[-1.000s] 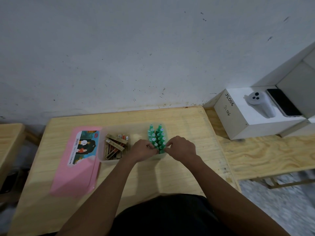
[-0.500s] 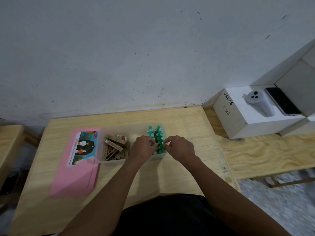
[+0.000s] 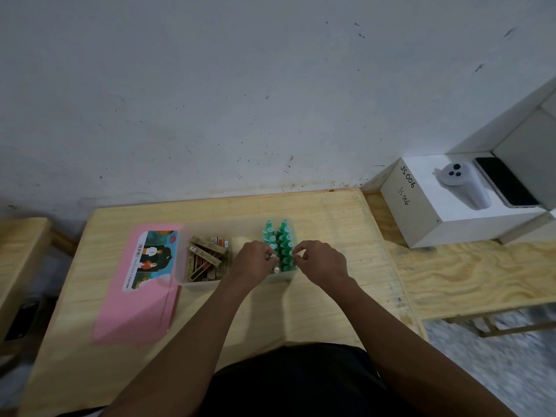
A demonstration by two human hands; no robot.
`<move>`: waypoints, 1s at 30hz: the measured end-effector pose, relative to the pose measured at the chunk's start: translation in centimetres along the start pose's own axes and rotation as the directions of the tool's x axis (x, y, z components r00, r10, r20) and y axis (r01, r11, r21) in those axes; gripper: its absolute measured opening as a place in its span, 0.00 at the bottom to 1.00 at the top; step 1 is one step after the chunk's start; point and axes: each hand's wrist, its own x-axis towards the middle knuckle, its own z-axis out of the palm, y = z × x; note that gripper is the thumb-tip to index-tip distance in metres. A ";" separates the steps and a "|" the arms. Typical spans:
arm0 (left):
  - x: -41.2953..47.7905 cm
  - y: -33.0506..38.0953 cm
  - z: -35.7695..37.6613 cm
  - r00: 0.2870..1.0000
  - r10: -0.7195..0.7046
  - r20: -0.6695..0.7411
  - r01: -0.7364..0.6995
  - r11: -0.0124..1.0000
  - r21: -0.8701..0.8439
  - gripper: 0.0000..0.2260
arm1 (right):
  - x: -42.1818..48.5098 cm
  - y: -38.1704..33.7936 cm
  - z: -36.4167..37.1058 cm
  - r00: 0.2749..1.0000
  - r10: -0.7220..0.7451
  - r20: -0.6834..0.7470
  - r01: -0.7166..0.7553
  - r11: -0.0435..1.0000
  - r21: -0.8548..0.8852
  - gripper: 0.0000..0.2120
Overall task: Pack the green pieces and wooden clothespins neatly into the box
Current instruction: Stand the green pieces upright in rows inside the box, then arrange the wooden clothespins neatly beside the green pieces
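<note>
Pale plywood tabletop runs out from our lap, and both our forearms reach across its near edge toward the middle.

Our left hand and right hand meet at the right end of the clear box. Each has its fingers curled in, pinching at the nearest of the green pieces from opposite sides. We judge that we hold them this way to square the two upright rows and press them snug against the end wall, so they stay standing and take little room. Whether a loose piece sits between the fingertips is too small to tell.

Left of our hands, in the same box, the wooden clothespins lie in a loose, crossed heap. They look less tidy than the green rows and probably need straightening next. Touching the box's left end, the pink lid lies flat toward the left edge of the tabletop, kept close, we suppose, for closing up.

Farther off, past the right edge, a white carton carries a controller and a phone. Behind the far edge rises a scuffed white wall.
</note>
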 end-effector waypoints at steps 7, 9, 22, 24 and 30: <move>-0.1 0.3 0.0 1.000 0.001 -0.001 -0.001 1.000 0.027 0.10 | -0.1 0.2 0.0 1.000 0.002 -0.016 -0.002 1.000 0.024 0.09; -0.1 0.3 0.0 1.000 0.000 -0.003 0.000 1.000 0.024 0.11 | -0.3 0.3 0.0 0.999 -0.004 -0.038 0.005 0.999 0.035 0.10; -0.5 -3.8 -6.1 0.898 -0.153 -0.413 0.108 0.986 -0.130 0.14 | 0.2 -2.0 0.1 0.965 -0.171 -0.198 0.187 0.980 0.065 0.12; -0.9 -5.2 -7.3 0.817 -0.203 -0.539 0.220 0.975 -0.034 0.16 | 0.4 -3.0 0.1 0.952 -0.233 -0.198 0.249 0.967 0.059 0.12; -1.6 -9.6 -9.1 0.775 -0.427 -0.465 0.426 0.898 -0.114 0.14 | 1.2 -6.6 1.2 0.904 -0.412 -0.112 0.420 0.906 0.060 0.10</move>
